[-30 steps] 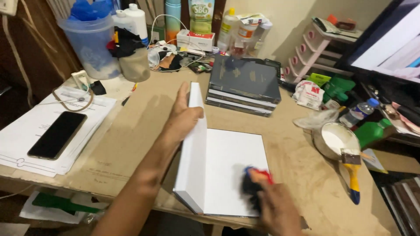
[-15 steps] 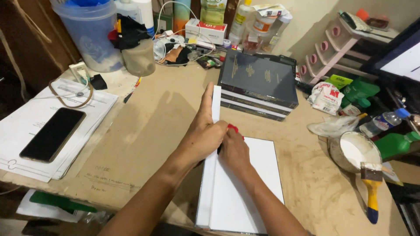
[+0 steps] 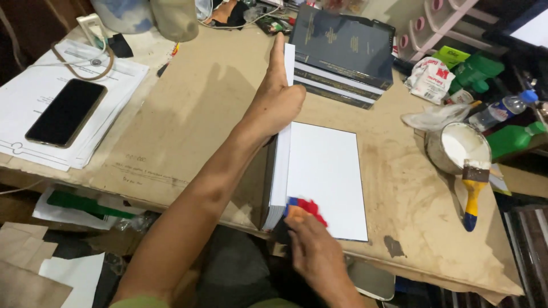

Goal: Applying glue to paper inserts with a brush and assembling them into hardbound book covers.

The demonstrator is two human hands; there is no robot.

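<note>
step: pressing/rubbing along the inner hinge of the thick white book [image 3: 319,171], near-end corner; looks like a mid-stroke smoothing pass, judged from hand placement
book position: lies open on the brown paper-covered table [image 3: 188,114], white endpaper face up, page block standing on edge at left of the sheet, near edge just over the table's front edge
left hand [image 3: 277,97]: fingers closed around the upright page block at its far end, thumb pointing away along the top edge, clamping it steady
right hand [image 3: 314,251]: fingers closed on a small red-and-blue tool [image 3: 305,206], tip touching the sheet at the near-left corner by the hinge
next move: probably needs steady pressure along the fold while the left keeps the block from tipping
nearby: stack of dark hardcover books [image 3: 342,54] just beyond the far end, touching or nearly; cannot tell which
right side: bowl of white glue [image 3: 459,147] with a yellow-handled brush [image 3: 471,191] resting on its rim, well apart from the sheet
left side: black phone [image 3: 65,112] on white papers [image 3: 114,85], well apart
obstruction: the stack limits any push away; glue stains on the table near the sheet's lower right
</note>
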